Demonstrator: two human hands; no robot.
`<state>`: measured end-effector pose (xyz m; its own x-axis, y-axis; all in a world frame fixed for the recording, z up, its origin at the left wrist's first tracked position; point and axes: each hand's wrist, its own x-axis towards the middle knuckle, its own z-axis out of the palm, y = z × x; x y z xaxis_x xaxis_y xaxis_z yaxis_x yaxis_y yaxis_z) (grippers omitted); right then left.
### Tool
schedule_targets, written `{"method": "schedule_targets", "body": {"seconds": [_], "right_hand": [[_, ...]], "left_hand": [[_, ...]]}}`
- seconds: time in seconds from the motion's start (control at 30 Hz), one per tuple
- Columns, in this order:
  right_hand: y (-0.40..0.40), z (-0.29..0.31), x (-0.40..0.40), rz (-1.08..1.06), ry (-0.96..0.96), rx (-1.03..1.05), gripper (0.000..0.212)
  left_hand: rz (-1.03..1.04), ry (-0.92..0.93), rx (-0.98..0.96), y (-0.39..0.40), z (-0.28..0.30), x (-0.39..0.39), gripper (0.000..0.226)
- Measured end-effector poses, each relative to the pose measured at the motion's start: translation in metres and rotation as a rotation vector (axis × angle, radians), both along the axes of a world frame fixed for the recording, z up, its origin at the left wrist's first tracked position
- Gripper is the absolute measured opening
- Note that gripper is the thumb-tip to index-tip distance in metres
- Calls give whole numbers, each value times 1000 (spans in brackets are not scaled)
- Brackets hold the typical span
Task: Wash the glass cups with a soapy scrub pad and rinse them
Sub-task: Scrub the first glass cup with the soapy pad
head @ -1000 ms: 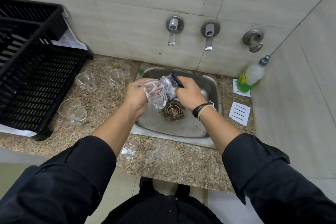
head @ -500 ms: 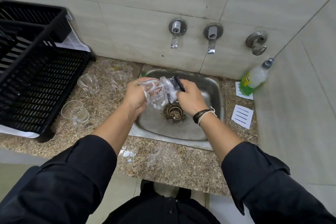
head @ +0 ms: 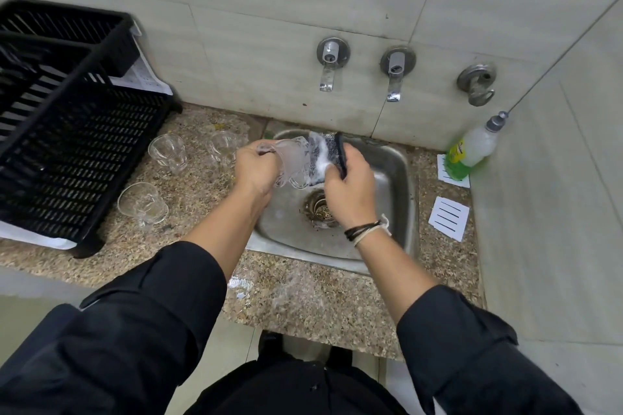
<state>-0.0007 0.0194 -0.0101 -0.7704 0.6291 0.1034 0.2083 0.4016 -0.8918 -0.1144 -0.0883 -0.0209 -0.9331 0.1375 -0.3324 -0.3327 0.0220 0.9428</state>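
Person stands at a small steel sink (head: 401, 178) set in a speckled granite counter (head: 303, 296), both forearms out over the basin. L hand (head: 256, 168) grips a clear glass cup (head: 293, 162), fingers curled round it w/ the cup lying roughly sideways, its sides streaked w/ foam. R hand (head: 350, 189) grips a dark scrub pad (head: 328, 155), fingers wrapped on its far side & thumb near the front; pad is white w/ suds and pressed against the cup's right end. Cup & pad are held above the basin, just behind the drain strainer (head: 320, 209).

Three more glass cups sit on the counter left of the sink: one (head: 168, 152) & another (head: 222, 146) near the back, a third (head: 143, 204) nearer the front, just beside a black plastic dish rack (head: 74, 152). Whether each is upright or upside down can't be told.

On the tiled wall, 2 taps (head: 328, 67) (head: 394, 72) point down over the sink, plus a third metal fitting (head: 477, 84) to the right. A dish soap bottle (head: 472, 152), green liquid low in it, leans in the right corner. A white card w/ black lines (head: 450, 217) lies on the counter right of the sink. Dark bands & a pale cord circle the R wrist (head: 365, 231). Black sleeves (head: 135, 330) are pushed up the forearms.
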Motion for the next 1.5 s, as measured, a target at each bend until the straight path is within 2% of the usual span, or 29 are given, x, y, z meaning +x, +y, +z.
{"method": "schedule_targets", "body": {"seconds": [0.1, 0.27, 0.37, 0.43, 0.6, 0.77, 0.87, 0.93, 1.0, 1.07, 1.2, 1.27, 1.4, 1.5], "right_hand": [[-8, -7, 1, 27, 11, 146, 38], [3, 11, -14, 89, 3, 227, 29], [10, 21, -24, 95, 11, 269, 26], [14, 23, -26, 89, 18, 274, 27], [10, 6, 3, 133, 8, 282, 14], [11, 12, -7, 81, 47, 252, 26], [17, 27, -19, 98, 56, 253, 25], [24, 27, -15, 36, 73, 153, 22], [34, 23, -7, -42, 81, -31, 15], [41, 18, 1, -64, 79, -196, 18], [43, 13, -3, -116, 166, -615, 23], [45, 10, -7, -138, 161, -675, 22], [39, 9, 5, 89, 17, -433, 19], [31, 9, 24, 185, -58, -163, 20]], "left_hand": [[-68, 51, -49, -3, 1, 2, 26], [-115, 160, -129, -9, 2, 3, 28], [-234, 320, -265, -7, 4, 10, 35], [-272, 370, -288, -6, 2, 16, 35], [-82, 203, -171, -10, -5, 17, 38], [-300, 326, -276, -4, 0, 37, 31], [-263, 325, -222, 4, 4, 48, 24], [-207, 270, -177, 5, 0, 46, 17], [-177, 191, -144, 3, -5, 44, 13], [-156, 105, -55, 1, -6, 45, 9], [-192, -3, 135, 1, -1, 50, 17], [-218, -31, 207, 3, 3, 54, 20], [-208, -98, 343, 7, 12, 51, 17], [-119, -102, 345, 4, 14, 42, 19]]}}
